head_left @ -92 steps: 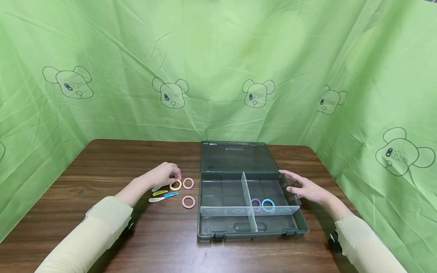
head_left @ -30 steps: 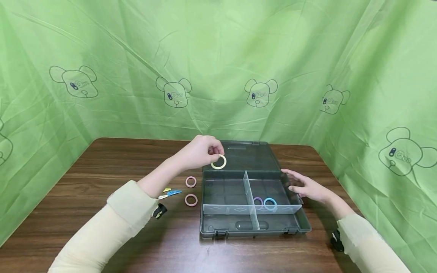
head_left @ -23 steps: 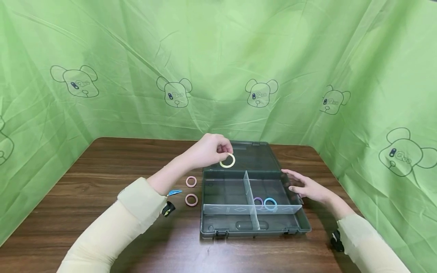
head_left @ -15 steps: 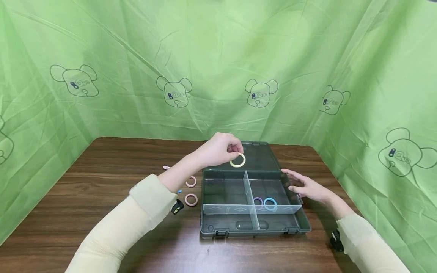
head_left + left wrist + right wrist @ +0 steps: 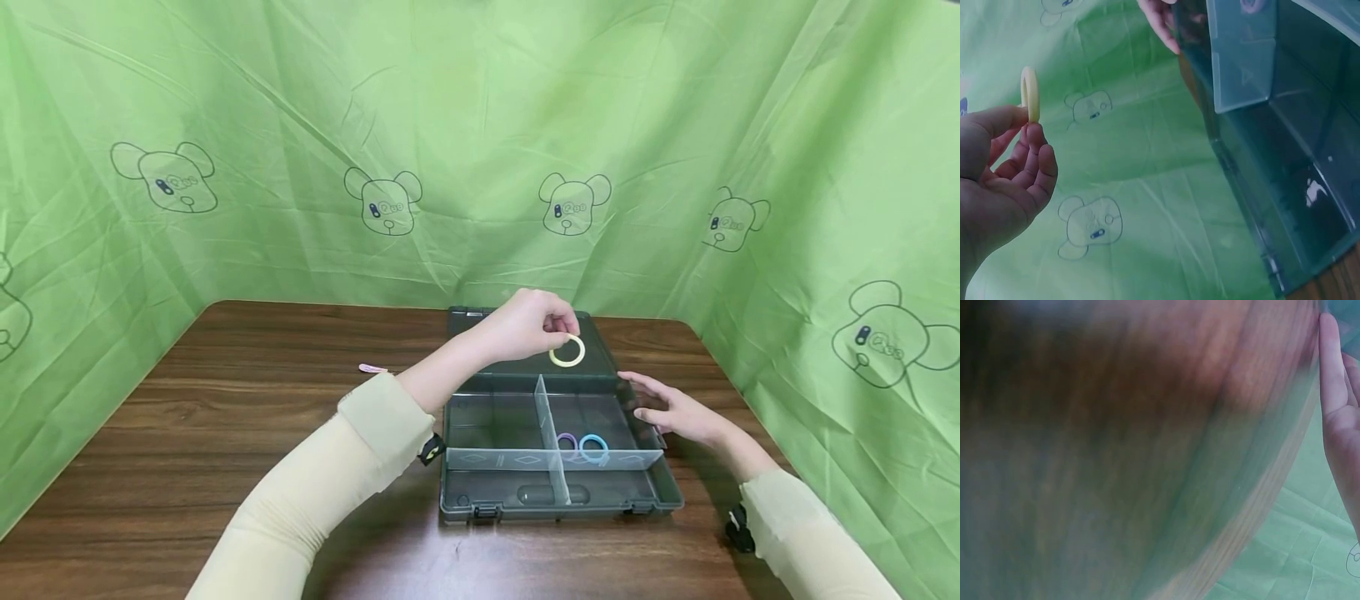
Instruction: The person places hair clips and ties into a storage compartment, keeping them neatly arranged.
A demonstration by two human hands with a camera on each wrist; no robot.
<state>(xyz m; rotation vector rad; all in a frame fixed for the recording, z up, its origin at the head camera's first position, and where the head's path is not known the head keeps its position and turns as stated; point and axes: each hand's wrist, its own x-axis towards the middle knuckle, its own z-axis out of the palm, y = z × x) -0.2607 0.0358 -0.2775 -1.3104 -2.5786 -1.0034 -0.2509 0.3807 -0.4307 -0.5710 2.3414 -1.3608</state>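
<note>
My left hand (image 5: 531, 323) pinches a yellow hair tie (image 5: 582, 355) between thumb and fingertips, over the raised lid (image 5: 602, 357) of a grey see-through divided box (image 5: 607, 510). The left wrist view shows the hair tie (image 5: 1034, 94) standing upright above the thumb. A purple hair tie (image 5: 567, 435) and a blue hair tie (image 5: 593, 437) lie side by side in the box's back right compartment, against the cross divider. My right hand (image 5: 678, 414) rests at the box's right wall, fingers extended, thumb at the rim.
A pink hair clip (image 5: 372, 368) lies on the wooden table (image 5: 225, 400) left of the box. My left forearm (image 5: 450, 362) hides the area where pink hair ties and other clips lay. Green cloth (image 5: 480, 167) hangs close behind and beside the table.
My left hand has lifted the yellow hair tie off the table and carried it right, across the lid. The forearm now covers the pink hair ties. My right hand stays by the box wall.
</note>
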